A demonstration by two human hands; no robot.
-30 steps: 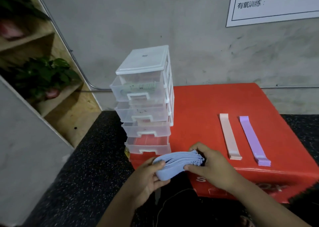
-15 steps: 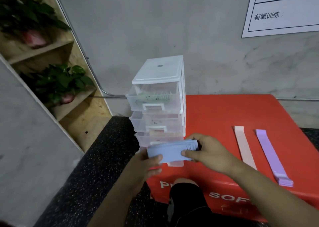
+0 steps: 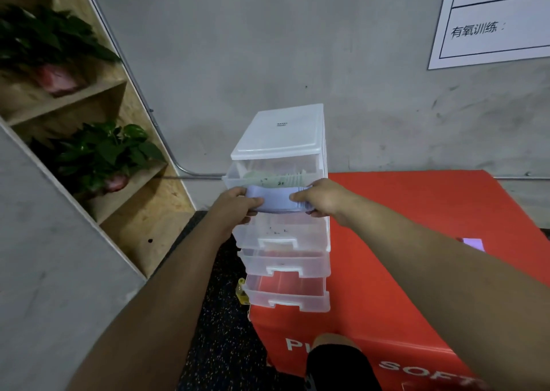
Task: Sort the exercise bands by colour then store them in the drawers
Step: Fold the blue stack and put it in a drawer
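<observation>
A folded bundle of light blue exercise bands (image 3: 275, 198) is gripped at its ends by my left hand (image 3: 238, 204) and my right hand (image 3: 323, 197). I hold it in front of the top of the clear plastic drawer unit (image 3: 281, 129), level with the gap between the top drawer and the second drawer (image 3: 282, 236). The top drawer (image 3: 235, 178) is pulled out and holds pale green bands (image 3: 275, 178). All lower drawers stand partly open. A corner of a purple band (image 3: 474, 243) shows past my right forearm on the red box (image 3: 416, 200).
The drawer unit stands on the left edge of the red soft box, against a grey wall. A wooden shelf with potted plants (image 3: 101, 152) rises at the left. A small yellow object (image 3: 241, 291) lies on the dark speckled floor beside the box. My knee (image 3: 336, 361) is below.
Both hands have lifted the blue bundle from low in front of the box up to the top drawers. The view has moved closer; the pink band is hidden now.
</observation>
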